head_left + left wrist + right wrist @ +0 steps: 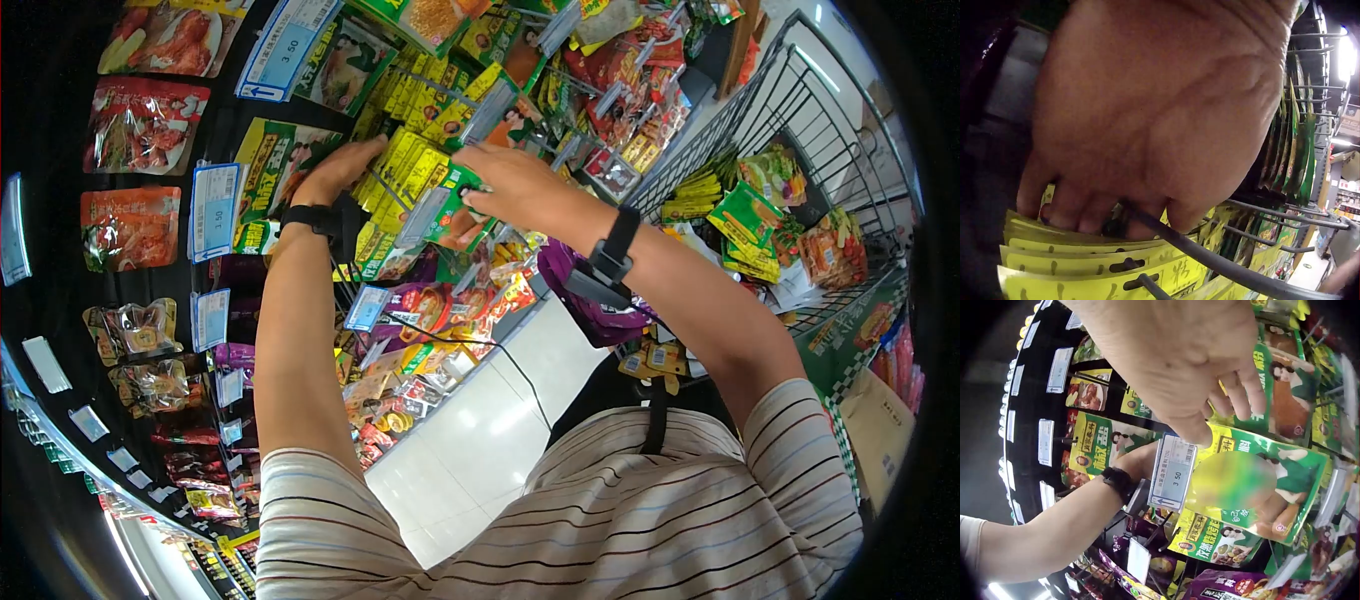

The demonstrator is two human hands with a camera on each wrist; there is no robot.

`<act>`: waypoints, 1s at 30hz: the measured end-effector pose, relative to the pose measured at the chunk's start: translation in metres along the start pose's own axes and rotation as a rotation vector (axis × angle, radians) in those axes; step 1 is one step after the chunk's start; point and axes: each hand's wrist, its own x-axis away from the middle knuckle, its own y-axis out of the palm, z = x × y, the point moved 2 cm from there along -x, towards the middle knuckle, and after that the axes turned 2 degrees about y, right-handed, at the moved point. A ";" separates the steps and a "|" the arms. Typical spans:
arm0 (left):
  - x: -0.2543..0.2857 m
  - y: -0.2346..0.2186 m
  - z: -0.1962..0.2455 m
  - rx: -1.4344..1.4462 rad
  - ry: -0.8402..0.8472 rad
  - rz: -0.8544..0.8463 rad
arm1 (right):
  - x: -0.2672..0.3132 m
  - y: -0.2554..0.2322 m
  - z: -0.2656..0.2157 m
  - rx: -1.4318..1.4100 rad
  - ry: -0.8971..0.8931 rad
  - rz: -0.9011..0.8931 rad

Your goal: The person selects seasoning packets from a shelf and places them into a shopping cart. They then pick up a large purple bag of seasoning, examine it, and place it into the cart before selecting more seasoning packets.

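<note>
My left hand point(345, 172) reaches in among the hooks of the display, beside hanging yellow packets point(418, 160). From its own wrist camera, the fingers point(1088, 209) go down behind the yellow packet tops point(1094, 272), which hide the fingertips; I cannot tell whether they grip one. A dark metal hook point(1210, 262) passes close by the fingers. My right hand point(525, 190) is over a green-and-yellow seasoning packet point(1260, 481). Its thumb overlaps the packet's top edge, while the other fingers point(1250, 394) are loosely bent in front of the packets behind.
Price labels point(1172, 475) stick out among the hooks. Red food pouches point(145, 125) hang at the left. A wire shopping cart point(800, 110) with groceries stands at the right. A purple bag point(585, 300) is below my right wrist, and a thin black cable point(510, 355) hangs over the floor.
</note>
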 end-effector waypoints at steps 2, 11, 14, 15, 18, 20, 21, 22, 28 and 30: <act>-0.002 0.000 -0.006 0.014 -0.008 0.008 | -0.014 0.001 -0.007 0.101 0.011 -0.064; 0.026 -0.003 0.008 0.046 0.000 -0.083 | -0.044 0.036 -0.012 0.377 0.052 -0.089; 0.030 -0.002 0.010 0.070 0.036 -0.075 | -0.054 0.030 -0.021 0.334 0.238 -0.252; 0.030 -0.002 0.010 0.072 0.023 -0.064 | -0.057 0.034 -0.017 0.285 0.300 -0.289; 0.019 -0.001 -0.001 0.058 0.025 -0.049 | -0.070 0.048 0.004 0.102 0.342 -0.303; 0.015 -0.002 -0.005 0.053 0.042 -0.048 | -0.079 0.068 0.034 -0.036 0.327 -0.278; 0.016 -0.002 -0.003 0.056 0.050 -0.048 | -0.081 0.070 0.038 -0.106 0.321 -0.266; 0.017 0.000 -0.002 0.060 0.057 -0.049 | -0.082 0.072 0.044 -0.137 0.353 -0.277; 0.028 0.005 0.007 0.105 0.123 -0.050 | -0.098 0.083 0.062 -0.207 0.162 -0.227; 0.030 0.005 0.007 0.124 0.154 -0.058 | -0.102 0.078 0.059 -0.177 0.194 -0.298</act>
